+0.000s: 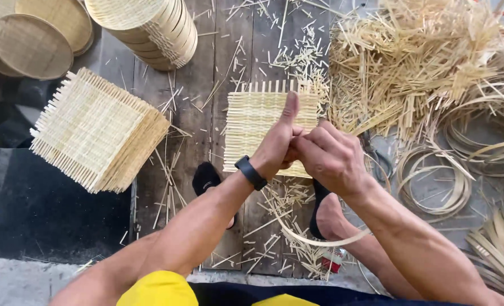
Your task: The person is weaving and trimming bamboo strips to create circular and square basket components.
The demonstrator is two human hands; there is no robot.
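Note:
A square woven bamboo mat (257, 116) lies on the wooden planks in front of me. My left hand (277, 141), with a black wristband, hovers over its near edge with the thumb raised. My right hand (328, 156) presses against the left, fingers closed. Between them they grip a thin curved bamboo strip (314, 241) that arcs down toward my feet. My feet in black socks (205, 178) rest at the mat's lower corners.
A stack of finished woven mats (96, 130) lies left. Round woven trays (31, 45) and a stacked pile of baskets (150, 25) sit at the top left. A heap of loose bamboo strips (416, 56) and bamboo hoops (433, 181) fill the right.

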